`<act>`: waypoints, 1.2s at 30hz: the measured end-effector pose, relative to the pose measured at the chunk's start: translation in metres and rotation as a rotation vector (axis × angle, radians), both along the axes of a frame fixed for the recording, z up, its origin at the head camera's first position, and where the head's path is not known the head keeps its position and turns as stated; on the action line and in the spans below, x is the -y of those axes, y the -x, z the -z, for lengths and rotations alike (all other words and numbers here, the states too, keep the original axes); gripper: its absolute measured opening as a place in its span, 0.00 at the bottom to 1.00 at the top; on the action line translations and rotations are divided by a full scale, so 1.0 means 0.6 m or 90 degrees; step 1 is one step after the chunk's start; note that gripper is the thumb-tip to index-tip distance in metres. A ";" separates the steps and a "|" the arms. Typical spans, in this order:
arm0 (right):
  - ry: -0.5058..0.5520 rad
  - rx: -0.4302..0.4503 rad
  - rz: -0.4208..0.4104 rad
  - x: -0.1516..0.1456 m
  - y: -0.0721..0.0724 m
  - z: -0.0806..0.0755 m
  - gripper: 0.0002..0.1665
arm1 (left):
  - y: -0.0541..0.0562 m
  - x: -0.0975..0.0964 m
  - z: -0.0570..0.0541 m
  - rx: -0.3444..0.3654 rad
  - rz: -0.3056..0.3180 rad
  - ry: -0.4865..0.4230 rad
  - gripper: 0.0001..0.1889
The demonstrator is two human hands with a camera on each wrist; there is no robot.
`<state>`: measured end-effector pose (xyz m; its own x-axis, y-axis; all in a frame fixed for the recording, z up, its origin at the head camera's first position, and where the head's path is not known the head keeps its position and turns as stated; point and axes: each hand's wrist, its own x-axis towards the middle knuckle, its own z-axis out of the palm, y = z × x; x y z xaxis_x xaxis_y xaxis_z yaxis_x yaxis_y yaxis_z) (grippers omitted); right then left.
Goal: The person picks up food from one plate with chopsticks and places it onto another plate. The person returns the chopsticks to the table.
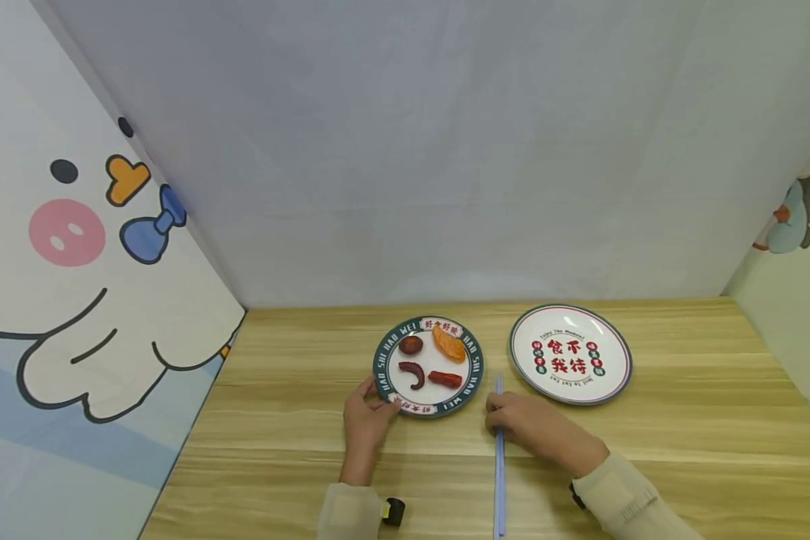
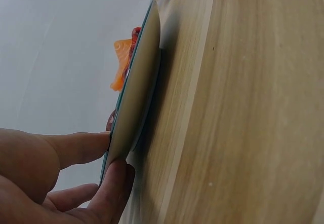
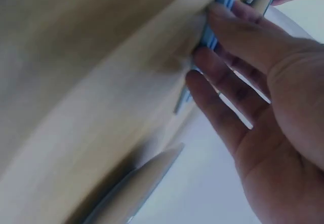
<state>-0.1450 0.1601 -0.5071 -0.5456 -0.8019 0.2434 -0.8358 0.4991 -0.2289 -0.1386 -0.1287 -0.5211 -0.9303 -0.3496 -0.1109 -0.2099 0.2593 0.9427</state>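
A round plate with a dark green rim (image 1: 474, 375) carries an orange ridged slice (image 1: 448, 345), a brown round piece (image 1: 410, 344), a dark red curl (image 1: 415, 373) and a red stick-shaped piece (image 1: 445, 379). My left hand (image 1: 367, 420) pinches its near-left edge. In the left wrist view the thumb is on the upper side of the plate (image 2: 136, 92) and fingers are at its underside. Pale blue chopsticks (image 1: 499, 480) lie lengthwise to the right of this plate. My right hand (image 1: 543, 427) pinches them toward their far end, between thumb and fingers in the right wrist view.
A larger white oval plate (image 1: 607, 337) with red lettering stands beyond the right hand. Behind the wooden table (image 1: 270, 420) rises a plain pale wall (image 1: 445, 150). A panel with cartoon figures (image 1: 67, 232) borders the left side, another the right.
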 end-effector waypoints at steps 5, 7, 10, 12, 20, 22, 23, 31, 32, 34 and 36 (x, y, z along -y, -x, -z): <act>-0.037 0.022 -0.005 0.002 0.003 -0.009 0.13 | -0.001 -0.001 -0.001 0.002 0.001 -0.001 0.36; -0.045 0.039 -0.008 0.002 0.004 -0.011 0.15 | -0.001 -0.002 -0.001 0.001 -0.001 -0.003 0.37; -0.051 0.069 -0.006 0.003 0.006 -0.015 0.18 | -0.001 -0.002 -0.003 -0.002 0.000 -0.004 0.37; -0.051 0.089 -0.003 0.002 0.007 -0.017 0.19 | -0.001 -0.002 -0.003 -0.002 0.000 -0.007 0.37; -0.072 0.097 -0.001 -0.001 0.008 -0.017 0.16 | 0.001 -0.002 -0.006 -0.002 0.001 -0.007 0.38; -0.081 0.102 -0.001 -0.002 0.007 -0.017 0.15 | 0.002 -0.002 -0.004 0.001 -0.001 -0.007 0.38; -0.085 0.104 -0.003 -0.003 0.007 -0.016 0.14 | 0.003 -0.002 -0.004 0.001 -0.002 -0.006 0.38; -0.031 0.179 0.001 -0.011 -0.004 -0.016 0.12 | 0.000 -0.003 0.000 0.004 0.001 -0.010 0.37; -0.015 0.185 0.002 -0.013 -0.006 -0.016 0.11 | 0.000 -0.003 0.000 0.005 0.000 -0.013 0.37; 0.018 0.181 -0.001 -0.017 -0.011 -0.014 0.11 | -0.002 -0.002 -0.001 0.003 0.003 -0.012 0.37; 0.051 0.164 -0.008 -0.021 -0.015 -0.012 0.10 | -0.003 -0.002 0.000 0.002 0.003 -0.015 0.37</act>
<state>-0.1362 0.1730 -0.5001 -0.5873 -0.7931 0.1614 -0.7512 0.4599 -0.4735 -0.1369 -0.1274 -0.5210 -0.9314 -0.3429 -0.1219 -0.2118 0.2383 0.9478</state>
